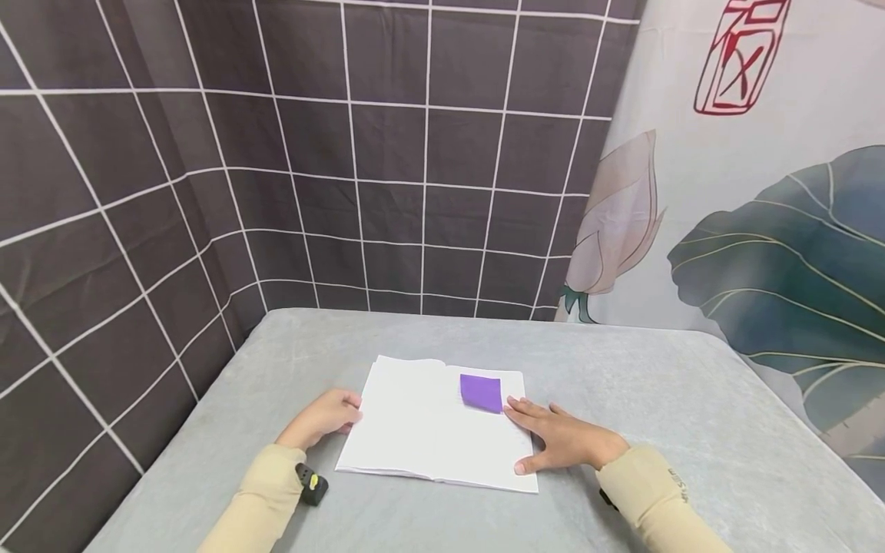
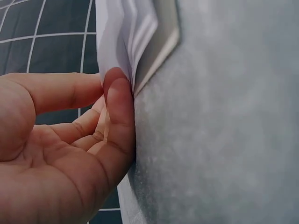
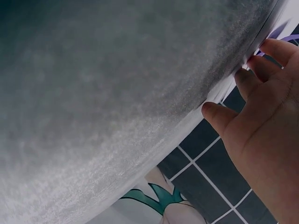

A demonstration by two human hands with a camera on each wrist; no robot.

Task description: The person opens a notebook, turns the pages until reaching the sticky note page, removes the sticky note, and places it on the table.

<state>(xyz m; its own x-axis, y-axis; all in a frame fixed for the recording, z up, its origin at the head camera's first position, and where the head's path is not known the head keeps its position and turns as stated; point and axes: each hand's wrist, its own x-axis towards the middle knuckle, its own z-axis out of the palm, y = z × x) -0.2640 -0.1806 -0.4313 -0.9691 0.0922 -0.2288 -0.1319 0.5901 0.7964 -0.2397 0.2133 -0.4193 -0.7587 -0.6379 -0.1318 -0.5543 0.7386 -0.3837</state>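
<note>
An open notebook [image 1: 408, 430] with white pages lies flat on the table. At its left edge my left hand [image 1: 325, 418] pinches paper between thumb and fingers. The left wrist view shows a thin page [image 2: 114, 42] in that pinch, with a finger showing through it. Several more pages and the cover fan out beside it. My right hand [image 1: 563, 442] rests with fingers spread on the right page's outer edge, its fingertips close to a purple sticky note [image 1: 482, 392]. That note is on the upper part of the right page, its lower edge slightly lifted.
A grey cloth covers the table [image 1: 622, 369]. Behind and to the left hangs a dark curtain [image 1: 387, 138] with a white grid. A pale cloth [image 1: 664, 69] with lotus prints hangs at the right. A small black device [image 1: 313, 485] sits on the left wrist.
</note>
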